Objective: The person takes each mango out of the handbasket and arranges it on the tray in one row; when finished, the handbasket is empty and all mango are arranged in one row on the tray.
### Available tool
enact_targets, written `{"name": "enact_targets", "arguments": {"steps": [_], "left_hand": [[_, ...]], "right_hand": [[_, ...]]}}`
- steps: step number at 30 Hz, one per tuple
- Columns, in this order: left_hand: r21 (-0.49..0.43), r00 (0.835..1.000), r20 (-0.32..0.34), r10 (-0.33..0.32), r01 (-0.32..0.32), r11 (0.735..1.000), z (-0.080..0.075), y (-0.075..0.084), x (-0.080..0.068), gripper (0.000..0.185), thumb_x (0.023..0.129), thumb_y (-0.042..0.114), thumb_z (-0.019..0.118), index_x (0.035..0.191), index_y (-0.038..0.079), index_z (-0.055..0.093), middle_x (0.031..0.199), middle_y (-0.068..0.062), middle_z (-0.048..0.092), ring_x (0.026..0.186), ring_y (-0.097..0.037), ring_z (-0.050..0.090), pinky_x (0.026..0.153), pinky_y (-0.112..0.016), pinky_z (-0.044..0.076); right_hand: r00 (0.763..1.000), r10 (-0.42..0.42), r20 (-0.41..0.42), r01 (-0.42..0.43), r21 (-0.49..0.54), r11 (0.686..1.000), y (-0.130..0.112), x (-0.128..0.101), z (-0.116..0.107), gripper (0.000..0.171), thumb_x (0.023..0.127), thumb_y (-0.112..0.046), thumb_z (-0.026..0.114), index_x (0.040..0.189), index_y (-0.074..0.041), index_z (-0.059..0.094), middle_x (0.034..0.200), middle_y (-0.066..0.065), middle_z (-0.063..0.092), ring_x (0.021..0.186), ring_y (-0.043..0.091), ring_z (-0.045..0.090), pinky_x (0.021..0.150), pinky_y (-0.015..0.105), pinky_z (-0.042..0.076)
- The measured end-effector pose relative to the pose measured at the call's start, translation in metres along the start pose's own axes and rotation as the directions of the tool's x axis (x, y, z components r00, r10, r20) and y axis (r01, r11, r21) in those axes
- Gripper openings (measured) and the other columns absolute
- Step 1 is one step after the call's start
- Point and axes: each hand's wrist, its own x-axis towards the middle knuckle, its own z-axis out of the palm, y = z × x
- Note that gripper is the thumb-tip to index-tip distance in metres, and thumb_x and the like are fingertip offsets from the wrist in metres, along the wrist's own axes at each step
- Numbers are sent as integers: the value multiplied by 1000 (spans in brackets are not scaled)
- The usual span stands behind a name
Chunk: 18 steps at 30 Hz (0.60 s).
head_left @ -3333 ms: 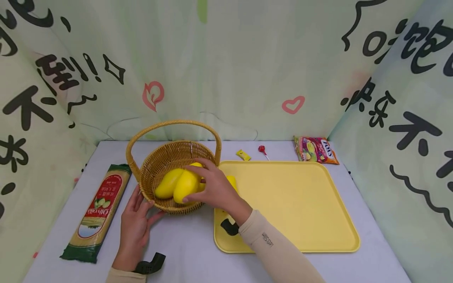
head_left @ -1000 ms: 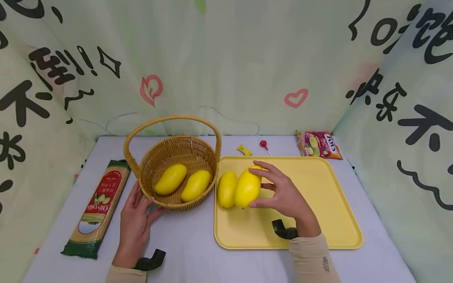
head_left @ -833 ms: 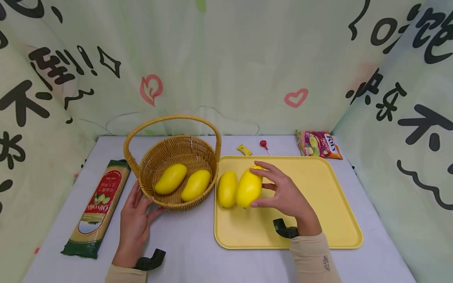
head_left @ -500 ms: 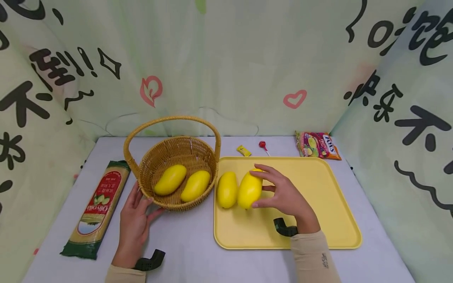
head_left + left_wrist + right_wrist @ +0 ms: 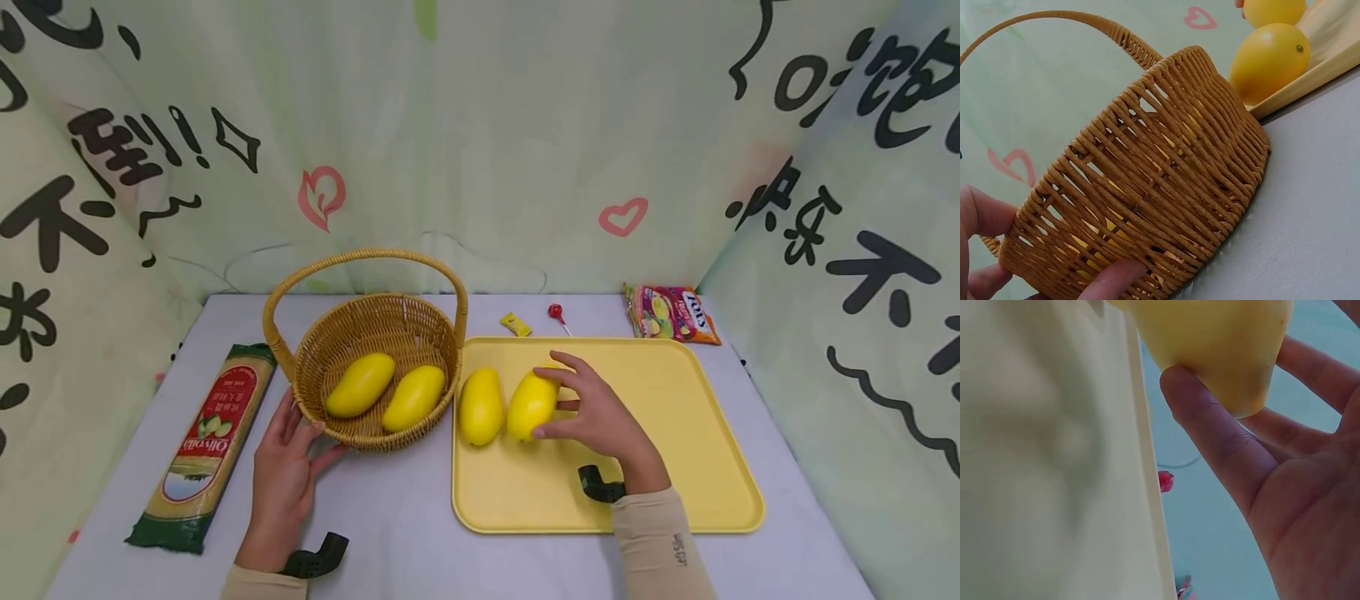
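My right hand (image 5: 596, 417) grips a yellow mango (image 5: 531, 407) over the left part of the yellow tray (image 5: 637, 467), thumb on the near side and fingers on the far side. In the right wrist view, the mango (image 5: 1222, 350) sits between thumb and fingers, and the tray (image 5: 1029, 456) is beside it. A second mango (image 5: 482, 407) lies just left of it on the tray. Two more mangoes (image 5: 362, 385) lie apart in the wicker basket (image 5: 375, 325). My left hand (image 5: 281, 492) holds the basket's near left side, its thumb (image 5: 1113, 278) against the weave in the left wrist view.
A long noodle packet (image 5: 206, 450) lies left of the basket. Behind the tray are a small yellow candy (image 5: 516, 324), a red lollipop (image 5: 555, 312) and a colourful candy bag (image 5: 670, 314). The basket's tall handle (image 5: 367, 254) arches above it. Printed curtains enclose the white table.
My right hand took a mango from the basket to the tray, beside the other one. Over the last second it has shifted slightly. My left hand stays at the basket.
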Motion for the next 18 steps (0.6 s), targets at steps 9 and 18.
{"name": "enact_targets", "arguments": {"steps": [9, 18], "left_hand": [[-3, 1000, 15, -8, 8, 1000, -2, -1, -1, 77, 108, 6, 49, 166, 47, 21, 178, 7, 17, 153, -28, 42, 96, -50, 61], [-10, 1000, 22, -3, 3, 1000, -2, 0, -1, 77, 108, 5, 49, 167, 47, 21, 178, 6, 18, 152, -28, 44, 95, -49, 61]], "right_hand": [[999, 36, 32, -35, -38, 999, 3, 2, 6, 79, 80, -26, 94, 149, -9, 60, 167, 24, 35, 142, 44, 51, 101, 48, 61], [995, 87, 54, -84, -54, 995, 5, 3, 12, 79, 80, -26, 94, 149, -9, 60, 167, 23, 35, 144, 45, 48, 104, 50, 59]]}}
